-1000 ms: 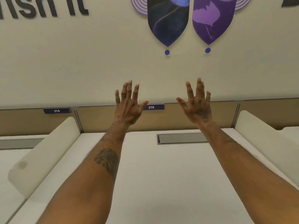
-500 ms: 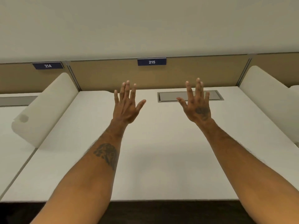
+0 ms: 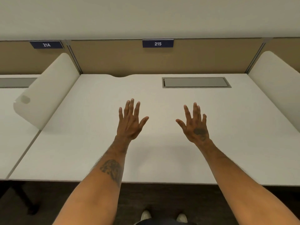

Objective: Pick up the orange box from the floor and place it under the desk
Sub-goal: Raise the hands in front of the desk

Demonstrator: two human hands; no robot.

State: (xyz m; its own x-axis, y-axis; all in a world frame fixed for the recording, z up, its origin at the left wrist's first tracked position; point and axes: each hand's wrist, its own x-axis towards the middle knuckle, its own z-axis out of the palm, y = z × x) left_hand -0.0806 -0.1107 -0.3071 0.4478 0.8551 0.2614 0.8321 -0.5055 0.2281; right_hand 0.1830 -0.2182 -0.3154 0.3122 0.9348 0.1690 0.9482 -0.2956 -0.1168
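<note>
Orange box: we can't see it anywhere in this view. Our left hand [image 3: 129, 122] & right hand [image 3: 194, 125] are held out over the desk [image 3: 81, 143], backs up, fingers spread, nothing in either; we can't tell if they touch the top. A grey hatch [image 3: 196, 82] sits at the desk's back right, under tag 215 [image 3: 158, 43] on the tan panel [image 3: 113, 59]. White dividers [image 3: 47, 93] flank the desk. Our shoes [image 3: 146, 215] show on the dark floor [image 3: 48, 205] below the front edge.
</note>
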